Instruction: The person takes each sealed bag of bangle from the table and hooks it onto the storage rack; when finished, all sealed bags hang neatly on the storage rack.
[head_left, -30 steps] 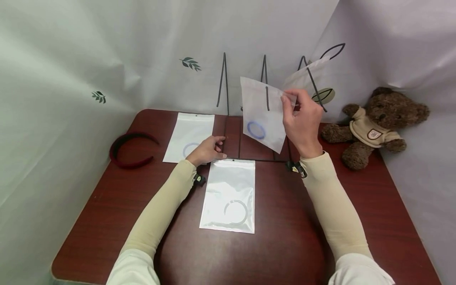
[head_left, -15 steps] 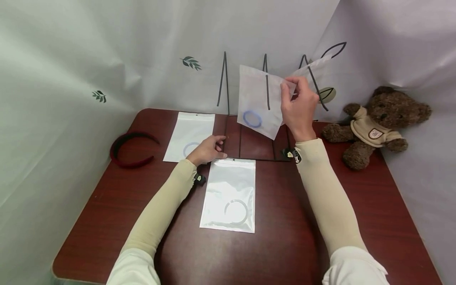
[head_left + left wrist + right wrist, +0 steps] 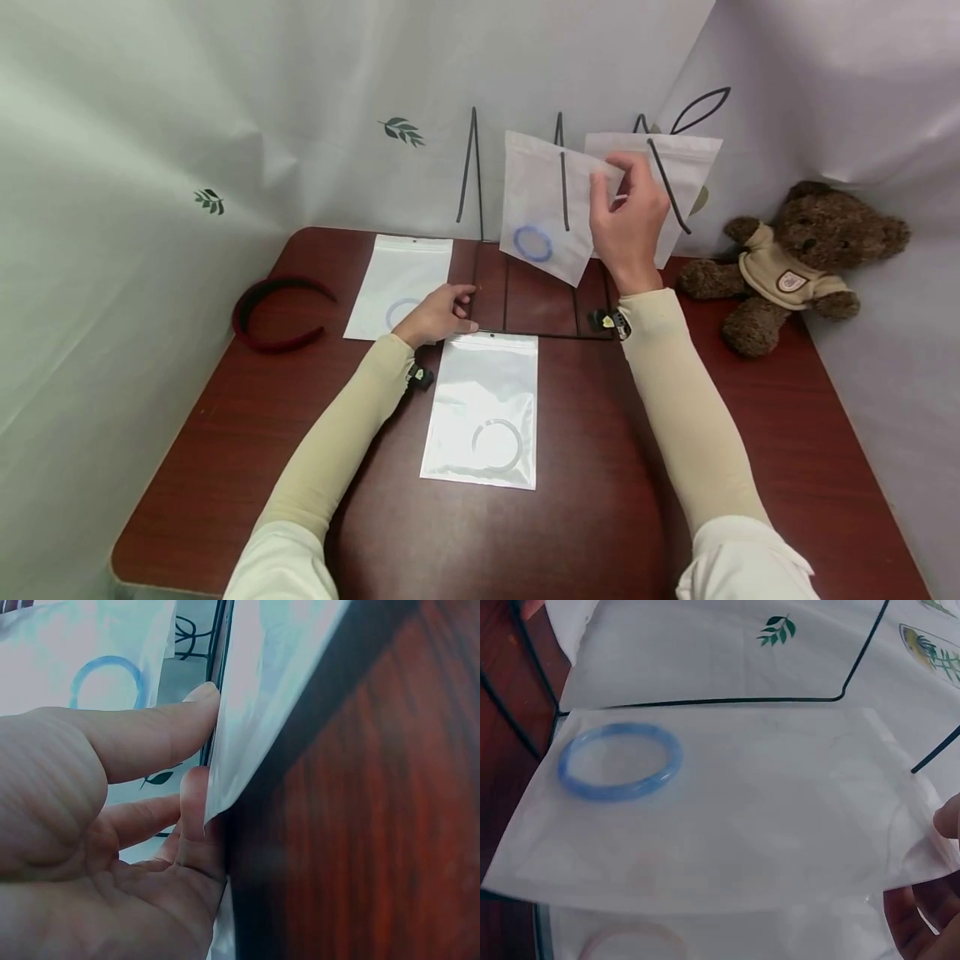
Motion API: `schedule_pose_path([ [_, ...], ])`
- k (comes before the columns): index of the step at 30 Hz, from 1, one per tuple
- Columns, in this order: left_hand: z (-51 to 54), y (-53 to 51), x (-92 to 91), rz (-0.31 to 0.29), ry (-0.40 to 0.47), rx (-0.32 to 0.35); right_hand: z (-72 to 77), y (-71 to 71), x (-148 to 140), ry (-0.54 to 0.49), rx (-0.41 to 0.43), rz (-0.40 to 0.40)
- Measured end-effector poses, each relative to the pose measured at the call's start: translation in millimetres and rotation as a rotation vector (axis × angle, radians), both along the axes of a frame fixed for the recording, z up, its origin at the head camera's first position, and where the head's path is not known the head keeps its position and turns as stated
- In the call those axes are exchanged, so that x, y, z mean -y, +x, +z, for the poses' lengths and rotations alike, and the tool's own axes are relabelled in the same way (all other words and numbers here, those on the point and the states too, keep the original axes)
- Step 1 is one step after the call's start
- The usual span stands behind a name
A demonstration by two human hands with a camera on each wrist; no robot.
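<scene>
My right hand (image 3: 632, 218) pinches the upper right corner of a white zip bag (image 3: 547, 187). A blue bangle (image 3: 620, 761) shows through that bag. The middle prong of a black wire rack (image 3: 504, 292) passes through the bag's upper part, and the bag hangs tilted there. My left hand (image 3: 438, 315) holds the rack's front left corner at the table, thumb and fingertips on the wire. A second white bag (image 3: 682, 171) hangs on the right prong, partly behind my right hand; a pale ring shows below the first bag in the right wrist view.
A silvery bag (image 3: 483, 383) with a pale bangle lies in front of the rack. Left of it lies another white bag (image 3: 408, 267) with a bluish bangle. A dark red headband (image 3: 279, 343) is at far left, a teddy bear (image 3: 795, 262) at right.
My right hand has moved up and slightly left, raising the bag with the blue bangle. The bag on the right prong has swung to face forward. My left hand has stayed put.
</scene>
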State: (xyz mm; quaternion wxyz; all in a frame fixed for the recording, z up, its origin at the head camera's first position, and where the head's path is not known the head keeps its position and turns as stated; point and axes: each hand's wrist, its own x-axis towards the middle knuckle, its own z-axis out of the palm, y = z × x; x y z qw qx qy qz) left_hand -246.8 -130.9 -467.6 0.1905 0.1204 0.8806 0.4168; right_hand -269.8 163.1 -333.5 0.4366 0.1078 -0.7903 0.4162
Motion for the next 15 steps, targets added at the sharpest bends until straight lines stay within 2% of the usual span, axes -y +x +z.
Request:
schedule_pose_path([
  [8, 0.7, 1.6, -0.1, 0.002, -0.008, 0.005, -17.5, 14.7, -7.6, -0.059, 0.030, 0.016],
  [15, 2.5, 2.7, -0.1, 0.004, -0.009, 0.002, -38.1, 31.8, -22.2, 0.018, 0.094, 0.013],
])
